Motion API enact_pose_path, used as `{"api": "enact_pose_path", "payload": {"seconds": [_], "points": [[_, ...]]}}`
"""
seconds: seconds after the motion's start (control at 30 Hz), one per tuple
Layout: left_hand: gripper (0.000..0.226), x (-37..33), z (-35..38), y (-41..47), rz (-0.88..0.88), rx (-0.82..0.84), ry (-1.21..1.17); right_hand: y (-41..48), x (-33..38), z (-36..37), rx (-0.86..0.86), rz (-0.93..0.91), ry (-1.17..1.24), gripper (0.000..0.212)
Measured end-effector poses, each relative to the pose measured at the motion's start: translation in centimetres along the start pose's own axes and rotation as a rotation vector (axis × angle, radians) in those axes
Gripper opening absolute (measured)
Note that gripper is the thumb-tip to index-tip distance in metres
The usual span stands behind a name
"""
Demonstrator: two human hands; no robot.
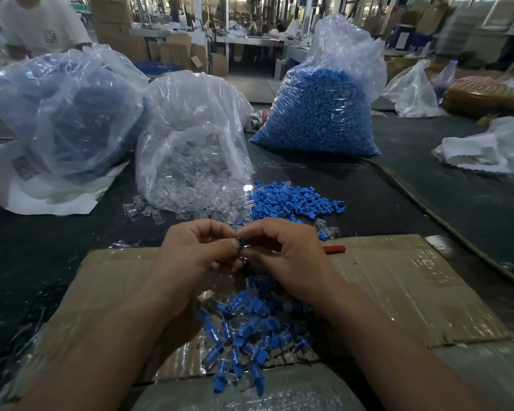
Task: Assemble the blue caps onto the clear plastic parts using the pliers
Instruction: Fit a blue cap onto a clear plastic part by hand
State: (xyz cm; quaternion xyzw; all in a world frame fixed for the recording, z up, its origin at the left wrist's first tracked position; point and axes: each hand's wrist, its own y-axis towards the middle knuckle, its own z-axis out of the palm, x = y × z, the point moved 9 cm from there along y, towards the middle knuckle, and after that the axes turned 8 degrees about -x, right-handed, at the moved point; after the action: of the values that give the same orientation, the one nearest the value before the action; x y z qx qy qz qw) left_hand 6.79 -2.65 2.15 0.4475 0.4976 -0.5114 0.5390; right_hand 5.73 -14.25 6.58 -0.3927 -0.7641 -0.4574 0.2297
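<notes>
A worker's left hand [196,253] and right hand [291,256] are meeting over a flattened brown cardboard sheet [398,280]. Its taped far edge is running just beyond the knuckles, and its ragged near edge is lying well out from the right wrist. Bare cardboard is lying open to the outside of each hand, with dark table matting [368,203] stretching past it.

Both hands are pinching one small blue plastic cap [242,242] between curled fingertips (whether a clear part is held with it cannot be told).

A heap of joined blue-and-clear pieces [244,330] is lying between the forearms, nearer the body than the hands. Just beyond the right hand a loose pile of blue caps [291,200] is spreading. Beyond the left hand an open transparent bag of clear plastic parts [190,149] is spilling onto the mat. A slim red bar [336,249] is poking out from behind the right hand.

Farther off, a tall bag of blue caps [318,114] and a large crumpled bag with bluish contents [66,108] are standing, walling in the far side.
</notes>
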Motion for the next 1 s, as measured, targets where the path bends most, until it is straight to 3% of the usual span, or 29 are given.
{"api": "enact_pose_path", "payload": {"seconds": [0.33,0.77,1.0], "points": [[0.010,-1.5,0.6,-0.6,0.160,0.076,0.038,0.1,-1.3,-0.4,-0.018,0.179,0.118,0.021],[0.014,-3.1,0.9,-1.8,0.348,-0.011,0.214,0.1,-0.8,-0.6,-0.006,0.162,0.101,0.019],[0.015,-2.6,-0.1,-1.1,0.280,-0.085,0.161,0.3,-4.2,-4.4,-0.012,0.342,-0.168,0.018]]}}
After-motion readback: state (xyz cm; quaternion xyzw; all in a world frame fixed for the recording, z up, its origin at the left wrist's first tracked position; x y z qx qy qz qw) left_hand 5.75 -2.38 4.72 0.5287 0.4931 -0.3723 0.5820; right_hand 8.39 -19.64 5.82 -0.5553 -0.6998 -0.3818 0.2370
